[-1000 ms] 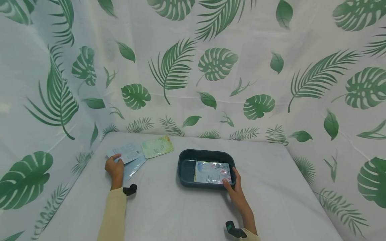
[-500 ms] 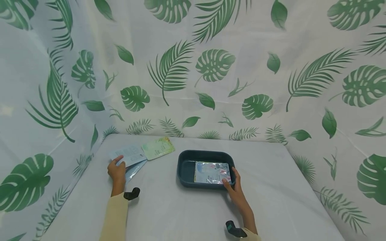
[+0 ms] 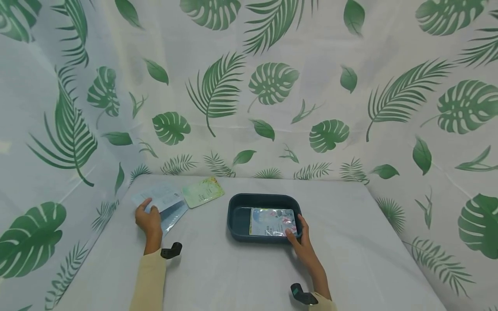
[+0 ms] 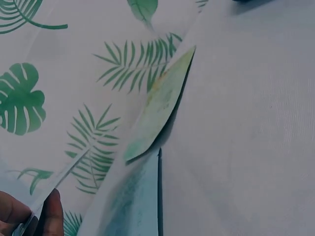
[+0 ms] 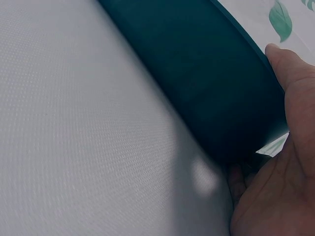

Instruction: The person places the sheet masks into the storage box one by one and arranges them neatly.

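Observation:
My left hand (image 3: 149, 220) pinches a pale blue-white face mask packet (image 3: 161, 196) by its near edge, at the table's left. In the left wrist view that held packet (image 4: 61, 174) shows nearly edge-on, raised above the others. Below it lies a blue packet (image 3: 173, 216), partly covered in the head view. Beside them, a green-yellow packet (image 3: 203, 191) lies flat. My right hand (image 3: 305, 246) grips the near right corner of a dark blue tray (image 3: 241, 238), thumb over the rim. Inside the tray rests a light packet with pink flowers (image 3: 272, 222), a yellow edge showing at its left.
A white cloth covers the table (image 3: 225, 276). Leaf-printed curtains (image 3: 233, 86) rise behind it and along both sides. A dark wrist camera (image 3: 171, 250) sits on my left sleeve, another camera (image 3: 303, 296) on the right.
The held packet first shifts slightly right, then back left with my left hand, and more of the blue packet beneath shows. My right hand and the tray stay in place.

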Available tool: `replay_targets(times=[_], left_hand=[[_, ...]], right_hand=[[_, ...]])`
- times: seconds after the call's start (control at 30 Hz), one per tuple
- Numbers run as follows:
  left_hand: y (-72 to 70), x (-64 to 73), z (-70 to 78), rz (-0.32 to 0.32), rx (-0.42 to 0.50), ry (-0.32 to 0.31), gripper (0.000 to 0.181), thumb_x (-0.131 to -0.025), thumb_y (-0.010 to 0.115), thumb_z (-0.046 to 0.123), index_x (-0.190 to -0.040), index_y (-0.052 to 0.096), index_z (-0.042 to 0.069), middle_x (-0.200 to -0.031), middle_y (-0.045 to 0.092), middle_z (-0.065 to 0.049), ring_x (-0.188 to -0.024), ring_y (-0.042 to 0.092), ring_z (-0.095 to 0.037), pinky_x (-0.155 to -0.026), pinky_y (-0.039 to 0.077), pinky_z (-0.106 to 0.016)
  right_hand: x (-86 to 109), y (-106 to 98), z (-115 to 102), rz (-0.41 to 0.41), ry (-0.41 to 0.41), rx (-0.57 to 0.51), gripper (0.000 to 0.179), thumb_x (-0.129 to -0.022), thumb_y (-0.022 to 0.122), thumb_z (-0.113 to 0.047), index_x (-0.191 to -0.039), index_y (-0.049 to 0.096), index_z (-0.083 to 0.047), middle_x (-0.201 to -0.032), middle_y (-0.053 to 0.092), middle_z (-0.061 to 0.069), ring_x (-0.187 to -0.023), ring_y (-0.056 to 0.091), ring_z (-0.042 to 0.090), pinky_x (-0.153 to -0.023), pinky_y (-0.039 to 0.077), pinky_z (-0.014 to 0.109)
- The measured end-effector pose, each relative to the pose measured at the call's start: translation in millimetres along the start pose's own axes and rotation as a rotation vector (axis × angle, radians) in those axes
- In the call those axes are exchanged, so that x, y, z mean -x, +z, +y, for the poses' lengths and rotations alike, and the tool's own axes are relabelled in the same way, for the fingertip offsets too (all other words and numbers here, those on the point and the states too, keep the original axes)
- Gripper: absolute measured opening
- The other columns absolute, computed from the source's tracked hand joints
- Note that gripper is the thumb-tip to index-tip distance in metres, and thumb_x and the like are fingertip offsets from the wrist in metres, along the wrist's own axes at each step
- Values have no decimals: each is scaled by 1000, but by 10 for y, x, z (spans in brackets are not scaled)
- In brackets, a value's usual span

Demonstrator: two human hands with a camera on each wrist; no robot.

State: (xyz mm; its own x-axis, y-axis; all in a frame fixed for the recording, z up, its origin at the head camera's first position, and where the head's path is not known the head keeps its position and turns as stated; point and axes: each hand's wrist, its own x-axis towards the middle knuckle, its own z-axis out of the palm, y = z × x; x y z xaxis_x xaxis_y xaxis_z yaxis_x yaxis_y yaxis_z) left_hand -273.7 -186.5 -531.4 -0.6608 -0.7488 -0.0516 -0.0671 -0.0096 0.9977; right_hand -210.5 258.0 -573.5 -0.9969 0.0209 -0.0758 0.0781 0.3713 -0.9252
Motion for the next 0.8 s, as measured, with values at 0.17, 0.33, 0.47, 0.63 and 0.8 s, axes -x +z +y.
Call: replay_targets(times=[0.17,0.33,0.47,0.63,0.8], left_hand=[[19,89,67,-153,125,-75,42,-97,42,-3,-139,50,-1,-147,42,-20,-126,52,-31,-87,54,-29],[101,177,109,-338,175,-132,43,-97,43,-2,-140,48,-2,-146,40,-20,-123,50,-28,-85,54,-30],[187,262,143,-458,149,-166,45,-96,43,-2,-141,48,0,-149,38,-17,-126,48,-26,-95,50,-38],[299,382,171,-575,120,-172,46,-95,45,-2,-141,48,3,-151,37,-15,-129,46,-29,-94,50,-39],[394,496,167,-667,101,-154,47,-93,46,-5,-140,49,0,-148,38,-18,-124,47,-32,-82,53,-33]], right_hand=[[-11,1,14,0,-4,-10,76,-99,52,-43,-156,3,-31,-165,-3,15,-151,-2,41,-115,6,66],[-12,-3,16,1,4,-4,77,-99,52,-44,-156,2,-31,-164,-3,16,-150,-2,43,-114,6,67],[-12,-2,11,3,10,-3,76,-99,51,-44,-156,2,-31,-164,-3,16,-150,-2,42,-114,6,67],[-8,10,13,12,10,4,76,-99,51,-44,-156,3,-31,-164,-2,16,-150,-1,43,-114,7,67],[-15,17,22,15,-10,-7,75,-99,51,-43,-156,4,-29,-164,-3,16,-151,-1,42,-115,7,66]])
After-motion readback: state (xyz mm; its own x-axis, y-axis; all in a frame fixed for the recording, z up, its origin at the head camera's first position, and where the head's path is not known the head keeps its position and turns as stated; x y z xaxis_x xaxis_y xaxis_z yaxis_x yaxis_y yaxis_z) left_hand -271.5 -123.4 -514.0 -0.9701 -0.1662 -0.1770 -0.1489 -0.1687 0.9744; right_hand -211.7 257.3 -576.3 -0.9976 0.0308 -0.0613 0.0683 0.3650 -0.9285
